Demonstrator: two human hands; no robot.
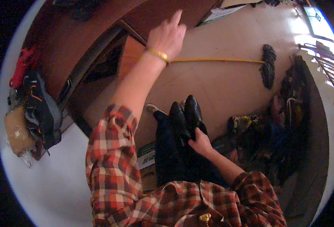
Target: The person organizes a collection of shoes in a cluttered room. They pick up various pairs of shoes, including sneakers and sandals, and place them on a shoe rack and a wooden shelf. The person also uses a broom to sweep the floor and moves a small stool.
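Observation:
My left hand [168, 37] is raised in front of a dark reddish-brown panel [144, 17], its index finger stretched out and nothing held. A yellow bracelet [159, 55] circles that wrist. Lower down, my right hand [202, 143] grips a pair of black leather shoes [192, 109] by their openings, thumb on top. The shoes lie side by side above my lap, toes pointing away from me. Dark trousers [165, 147] cover my legs, and one light-coloured shoe [154, 108] shows on the floor.
Across the floor [226, 88] lies a yellow pole [218, 60] with a dark shaggy head [268, 66]. A dark shoe [43, 105] with orange marks, a red item [23, 63] and a tan package [19, 130] sit at left. Dark clutter [269, 139] fills the right.

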